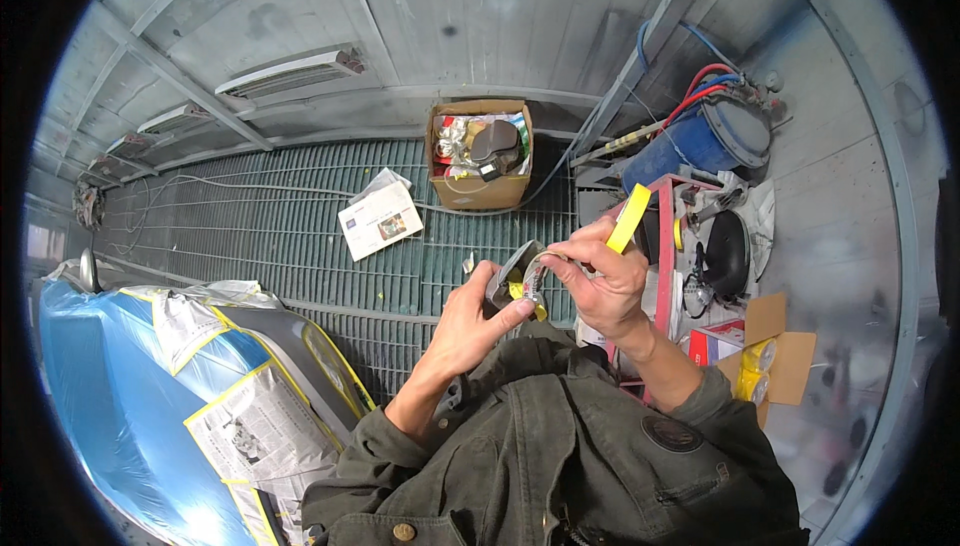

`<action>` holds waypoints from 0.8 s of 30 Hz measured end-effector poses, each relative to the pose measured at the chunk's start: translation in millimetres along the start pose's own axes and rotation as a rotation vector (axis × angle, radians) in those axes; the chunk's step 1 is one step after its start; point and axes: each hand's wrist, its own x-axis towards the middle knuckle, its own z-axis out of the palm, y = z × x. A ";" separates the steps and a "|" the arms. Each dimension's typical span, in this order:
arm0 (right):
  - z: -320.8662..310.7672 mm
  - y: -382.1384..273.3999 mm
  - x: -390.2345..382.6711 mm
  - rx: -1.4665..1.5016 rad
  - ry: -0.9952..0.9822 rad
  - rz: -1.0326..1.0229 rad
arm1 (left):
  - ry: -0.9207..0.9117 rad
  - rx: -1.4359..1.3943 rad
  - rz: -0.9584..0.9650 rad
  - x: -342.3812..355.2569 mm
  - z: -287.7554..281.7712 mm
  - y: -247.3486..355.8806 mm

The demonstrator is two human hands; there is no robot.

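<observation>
Two hands meet at the middle of the view, above the olive jacket [560, 446] of the person. The left hand [470, 321] is curled shut around a small dark grey part [505, 281], thumb and fingers wrapped on it from about 7 o'clock. The right hand [605, 281], just at 3 o'clock of that part, pinches a strip of yellow tape [630, 218] that rises stiff and flat toward 1 o'clock, its lower end running down to the part, where a bit of yellow shows. Below both lies a green grated floor [300, 236], ribbed and metal. On it at 10 o'clock rests a folded newspaper [378, 218], and at 12 o'clock an open cardboard box [480, 154] crammed with odds and ends. At 3 o'clock stands a red metal rack [665, 246], with a blue drum [700, 141] and hoses behind it. At 8 o'clock sits a car body [150, 386] masked in glossy blue film and newspaper edged with yellow tape.
</observation>
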 end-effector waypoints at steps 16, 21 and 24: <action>15.7 5.1 -13.3 -0.012 0.069 -0.017 | 0.060 0.205 -0.030 5.7 -2.9 17.4; 17.8 6.6 -13.8 -0.002 0.048 -0.040 | 0.063 0.189 -0.041 6.0 -2.5 15.4; 18.9 5.1 -11.4 0.004 0.034 -0.068 | 0.065 0.225 -0.060 7.2 -3.5 15.5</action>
